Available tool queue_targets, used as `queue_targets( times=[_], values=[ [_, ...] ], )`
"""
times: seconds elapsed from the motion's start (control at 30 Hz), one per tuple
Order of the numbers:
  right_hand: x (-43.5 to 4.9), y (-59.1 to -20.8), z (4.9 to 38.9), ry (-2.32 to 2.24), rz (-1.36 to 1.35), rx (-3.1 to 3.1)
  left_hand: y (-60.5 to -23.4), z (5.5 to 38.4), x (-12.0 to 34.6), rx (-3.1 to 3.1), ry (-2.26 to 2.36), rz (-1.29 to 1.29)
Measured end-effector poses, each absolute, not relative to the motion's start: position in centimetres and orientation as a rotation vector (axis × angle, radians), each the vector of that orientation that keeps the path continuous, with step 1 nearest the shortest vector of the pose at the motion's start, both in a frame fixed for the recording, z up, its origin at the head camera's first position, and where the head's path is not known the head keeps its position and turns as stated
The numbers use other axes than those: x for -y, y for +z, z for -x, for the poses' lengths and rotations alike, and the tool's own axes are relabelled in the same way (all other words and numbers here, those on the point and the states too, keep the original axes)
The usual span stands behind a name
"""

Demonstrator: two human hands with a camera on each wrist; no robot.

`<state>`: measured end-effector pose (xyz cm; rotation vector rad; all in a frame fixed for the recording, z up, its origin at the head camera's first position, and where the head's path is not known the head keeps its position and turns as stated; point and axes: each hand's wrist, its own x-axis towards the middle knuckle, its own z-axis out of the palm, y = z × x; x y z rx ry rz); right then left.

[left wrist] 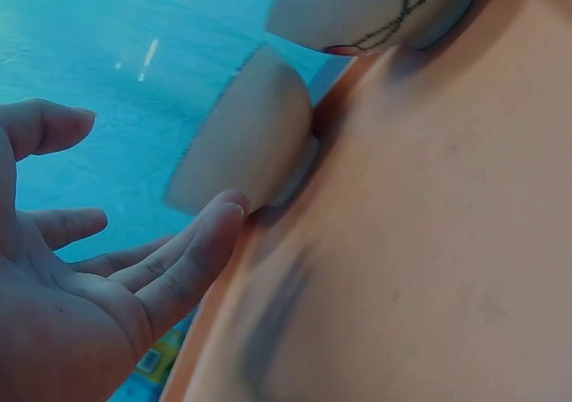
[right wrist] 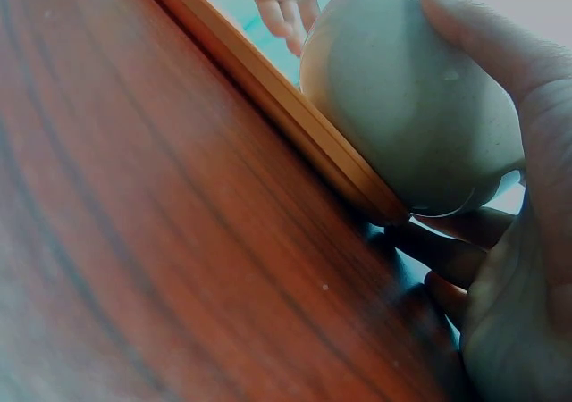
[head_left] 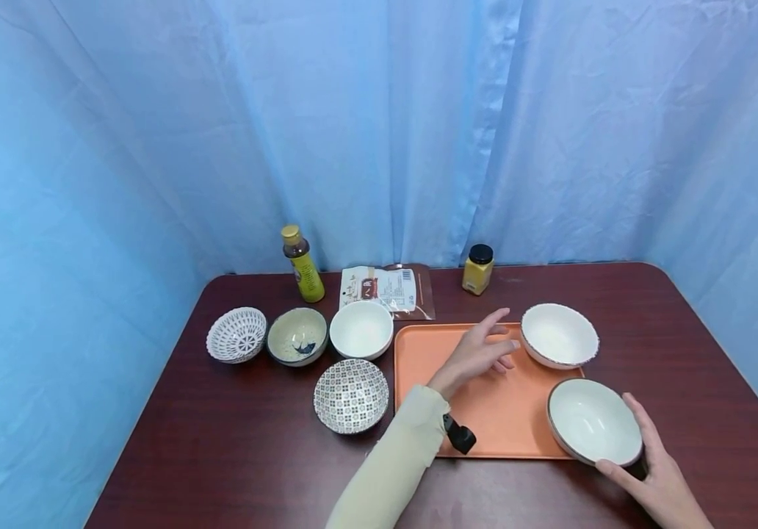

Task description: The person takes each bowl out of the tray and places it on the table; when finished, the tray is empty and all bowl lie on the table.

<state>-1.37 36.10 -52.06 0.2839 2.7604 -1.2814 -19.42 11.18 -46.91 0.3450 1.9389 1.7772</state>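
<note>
- Blue curtains hang behind a dark wooden table carrying an orange tray.
- On the tray's near right corner, the right hand grips a white bowl, thumb and fingers curled around its rim.
- That bowl appears tilted against the tray's raised edge, so it could likely tip or slip off.
- Over the tray, the left hand hovers with fingers spread, holding nothing, just beside a second white bowl.
- Four more bowls, a bottle, a packet and a jar stand further left and behind.
</note>
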Motion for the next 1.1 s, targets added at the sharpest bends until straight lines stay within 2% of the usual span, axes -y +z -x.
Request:
queue_targets(
  times=[0.5,1.1],
  values=[
    [-36.1,-52.2,1.5,-1.275,-0.266,-2.781,-49.1,20.6,-14.6,-1.870,1.836,-0.317],
    [-36.2,-52.4,1.5,-1.244,-0.289,-2.792,-49.6,20.3,-16.3,-1.786,1.894,-0.298]
  ],
)
